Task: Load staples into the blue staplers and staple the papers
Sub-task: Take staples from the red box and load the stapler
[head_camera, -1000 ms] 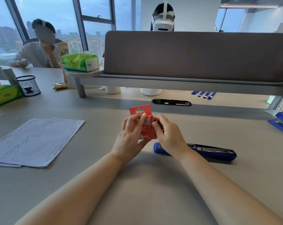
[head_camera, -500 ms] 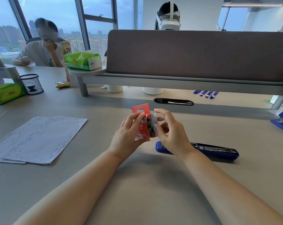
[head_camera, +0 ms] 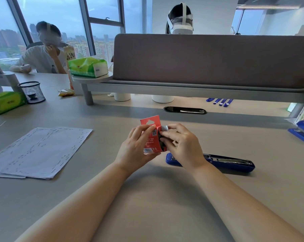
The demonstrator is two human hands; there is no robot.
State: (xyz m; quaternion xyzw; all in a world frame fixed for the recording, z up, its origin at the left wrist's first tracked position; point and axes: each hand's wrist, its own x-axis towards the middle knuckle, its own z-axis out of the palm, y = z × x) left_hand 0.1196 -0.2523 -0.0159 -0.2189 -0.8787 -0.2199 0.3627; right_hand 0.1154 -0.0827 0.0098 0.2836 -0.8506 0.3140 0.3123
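Both hands up over the middle of the bench (head_camera: 165, 198), meeting at a small red box (head_camera: 152, 135) held upright in the air.

Left hand (head_camera: 135, 149): grip closed round the box's left side and lower edge, thumb at the bottom, fingertips (head_camera: 150, 127) curled over the front near the top. Barcode and a small code square face the camera.

Right hand (head_camera: 180, 145): grip pinched on the box's right end, where a pale flap (head_camera: 164, 128) stands open at the top corner. Thumb and forefinger are at that opening; what they have hold of inside is hidden.

Stapler (head_camera: 221, 162), blue: flat on the bench just behind and right of the right wrist, lying lengthwise, top swung open with the metal channel showing. Left end partly covered by the hand. Not touched by either hand.

Second stapler (head_camera: 303, 131), blue: at the far right edge, also open, partly cut off by the frame.

Papers (head_camera: 41, 151): loose stack lying flat on the left, well apart from the hands, covered in short dark marks.

Grey divider (head_camera: 208, 62) runs along the back of the bench.
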